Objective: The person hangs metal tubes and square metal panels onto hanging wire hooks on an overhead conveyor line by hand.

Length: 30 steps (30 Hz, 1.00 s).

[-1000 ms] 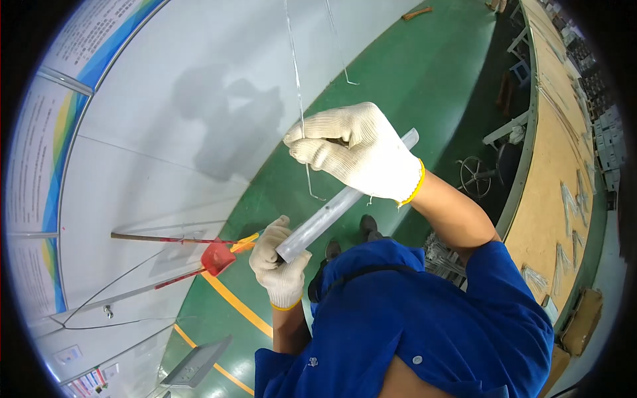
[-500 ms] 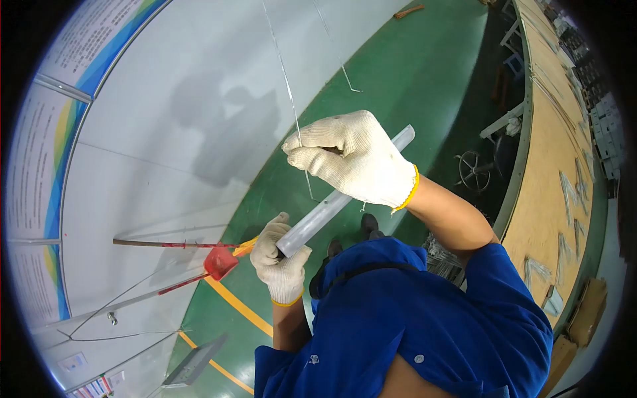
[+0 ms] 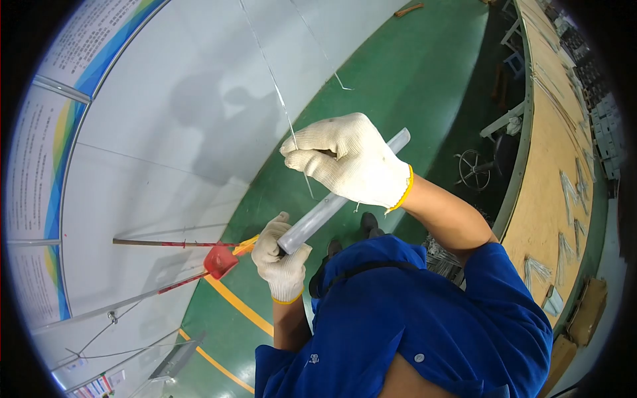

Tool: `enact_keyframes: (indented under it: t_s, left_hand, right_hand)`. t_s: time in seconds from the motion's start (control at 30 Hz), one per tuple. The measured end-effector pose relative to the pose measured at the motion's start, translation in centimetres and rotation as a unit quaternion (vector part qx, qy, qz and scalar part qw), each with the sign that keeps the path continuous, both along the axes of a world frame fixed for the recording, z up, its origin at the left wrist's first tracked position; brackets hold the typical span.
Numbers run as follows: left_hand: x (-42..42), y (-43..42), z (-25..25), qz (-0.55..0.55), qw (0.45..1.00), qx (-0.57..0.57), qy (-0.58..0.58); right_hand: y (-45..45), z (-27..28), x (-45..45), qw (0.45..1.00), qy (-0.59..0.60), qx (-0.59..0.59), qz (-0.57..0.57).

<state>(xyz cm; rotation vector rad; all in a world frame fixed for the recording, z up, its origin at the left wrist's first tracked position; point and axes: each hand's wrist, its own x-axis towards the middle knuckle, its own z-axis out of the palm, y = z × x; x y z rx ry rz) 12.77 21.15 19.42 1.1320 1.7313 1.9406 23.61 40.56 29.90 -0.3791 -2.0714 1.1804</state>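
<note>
Our left hand (image 3: 282,264) grips the tube (image 3: 314,221), our right hand (image 3: 355,159) pinches the wire (image 3: 274,81); we should hold both steady.

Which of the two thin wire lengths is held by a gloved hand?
The wire length on the picture's left, pinched in the right hand; the other length, farther right, touches neither hand.
</note>
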Motion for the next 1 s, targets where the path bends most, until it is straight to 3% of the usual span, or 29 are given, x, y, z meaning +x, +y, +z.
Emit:
enact_keyframes:
  t_s: [0.07, 0.17, 0.27, 0.37, 0.5, 0.77, 0.9, 1.0]
  left_hand:
    - [0.0, 0.0, 0.1, 0.002, 1.000, -0.010, 0.008]
    - [-0.4, -0.2, -0.2, 0.000, 1.000, -0.009, 0.016]
    - [-0.5, -0.3, 0.1, 0.006, 1.000, -0.025, 0.015]
    - [-0.8, -0.3, 0.3, 0.000, 0.999, -0.019, 0.027]
    - [-0.9, -0.5, 0.1, -0.006, 0.998, -0.015, 0.058]
    - [-1.0, -1.1, -0.3, 0.002, 0.998, -0.058, -0.007]
    - [-1.6, -2.1, -1.4, -0.003, 0.995, -0.061, -0.082]
    - [-1.5, -2.4, -1.5, 0.000, 0.995, -0.061, -0.083]
  right_hand:
    - [0.3, -0.3, -0.1, 0.998, 0.018, 0.052, 0.005]
    - [0.4, -0.5, -0.2, 0.998, 0.018, 0.053, 0.001]
    - [0.1, -0.4, -0.3, 1.000, -0.011, -0.019, 0.001]
    - [0.3, -0.9, -0.6, 0.999, 0.015, 0.039, 0.001]
    - [0.2, -0.7, -0.6, 1.000, -0.004, 0.024, -0.002]
    - [-0.6, -0.5, -0.1, 0.999, -0.020, 0.013, -0.033]
    - [-0.2, -2.2, 1.9, 0.995, -0.009, 0.101, -0.018]
    - [0.8, -4.4, 6.0, 0.994, -0.012, -0.039, -0.104]
